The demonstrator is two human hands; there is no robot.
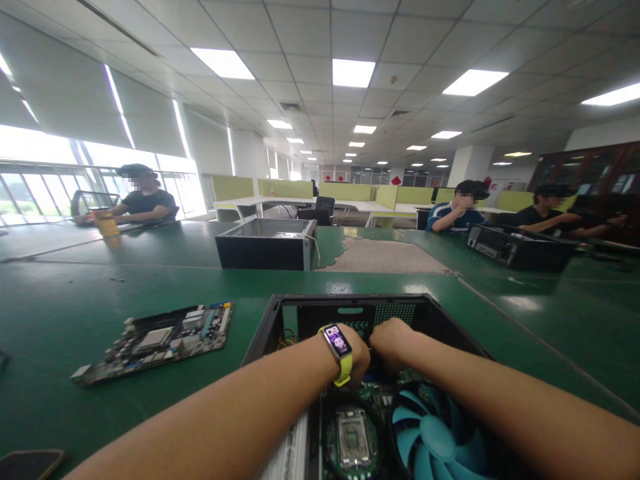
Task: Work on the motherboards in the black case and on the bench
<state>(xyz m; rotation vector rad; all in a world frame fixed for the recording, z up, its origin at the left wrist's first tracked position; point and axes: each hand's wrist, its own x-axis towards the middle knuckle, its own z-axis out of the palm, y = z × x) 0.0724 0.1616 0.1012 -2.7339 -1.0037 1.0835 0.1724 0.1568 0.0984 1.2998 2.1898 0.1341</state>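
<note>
An open black computer case (300, 310) lies on the green table right in front of me. Both my hands reach down into it. My left hand (357, 357), with a yellow smart band on the wrist, is bent downward and its fingers are hidden inside the case. My right hand (393, 337) is curled right beside it, fingers also out of sight. Inside the case, near me, sit a motherboard with a bare CPU socket (353, 440) and a blue fan (433, 437).
A loose motherboard (160, 340) lies on the table (75, 293) to the left. Another open case (267, 243) stands further back, a third (515, 247) at the right. Three people sit at the far side. A dark phone (27, 461) lies at the bottom left.
</note>
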